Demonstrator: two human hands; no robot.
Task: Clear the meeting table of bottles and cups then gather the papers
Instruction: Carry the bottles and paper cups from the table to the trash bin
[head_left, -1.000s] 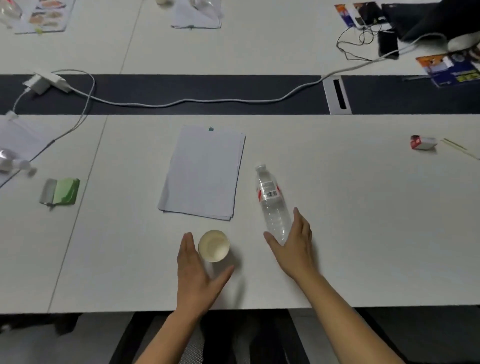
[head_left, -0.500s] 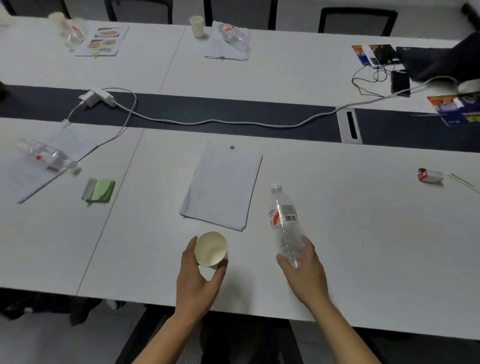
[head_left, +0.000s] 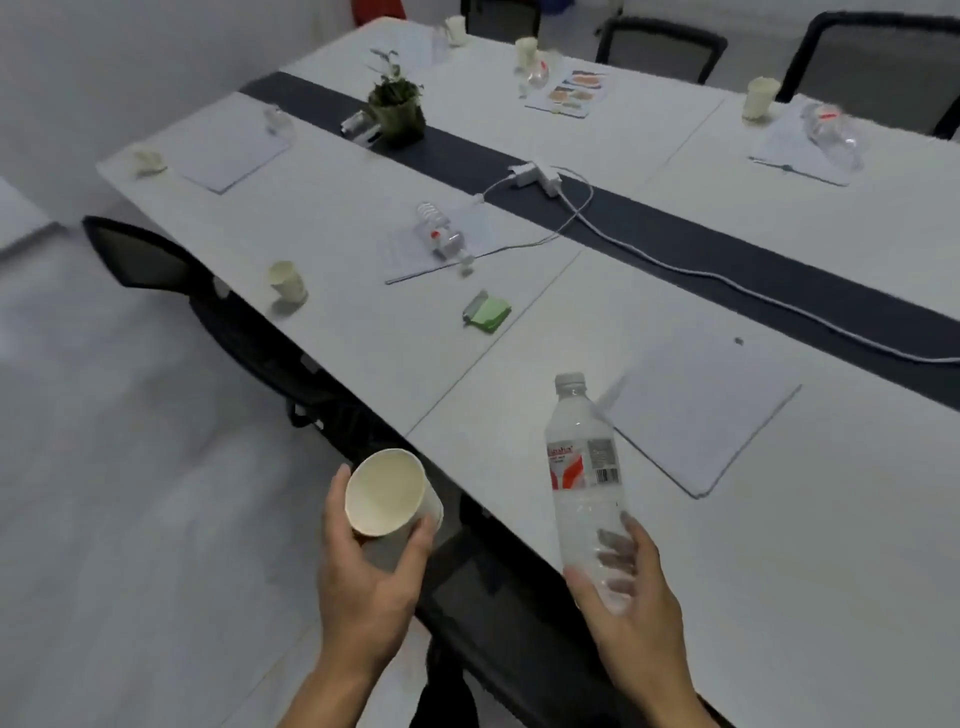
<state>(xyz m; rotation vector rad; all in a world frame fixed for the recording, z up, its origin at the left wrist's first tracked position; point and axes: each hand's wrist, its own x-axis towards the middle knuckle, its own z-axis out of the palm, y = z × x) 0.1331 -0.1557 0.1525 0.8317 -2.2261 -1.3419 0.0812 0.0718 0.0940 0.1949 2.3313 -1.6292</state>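
My left hand (head_left: 363, 577) grips a white paper cup (head_left: 387, 493), lifted off the table's near edge and tilted toward me. My right hand (head_left: 634, 597) holds a clear plastic water bottle (head_left: 584, 478) by its base, upright above the white meeting table (head_left: 545, 322). A stack of white papers (head_left: 701, 410) lies on the table just beyond the bottle. Further left, another paper cup (head_left: 287, 280) stands near the edge, and a second bottle (head_left: 439, 231) lies on a sheet of paper (head_left: 415, 254).
A green sticky-note pad (head_left: 487, 310) lies mid-table. A white charger and cable (head_left: 537, 174) cross the dark centre strip beside a potted plant (head_left: 396, 109). More cups, bottles and papers sit at the far seats. Black chairs (head_left: 145, 254) stand along the table edges.
Both hands have closed on the cup and the bottle and lifted them off the table. My view has swung left, showing the table's left end and the floor.
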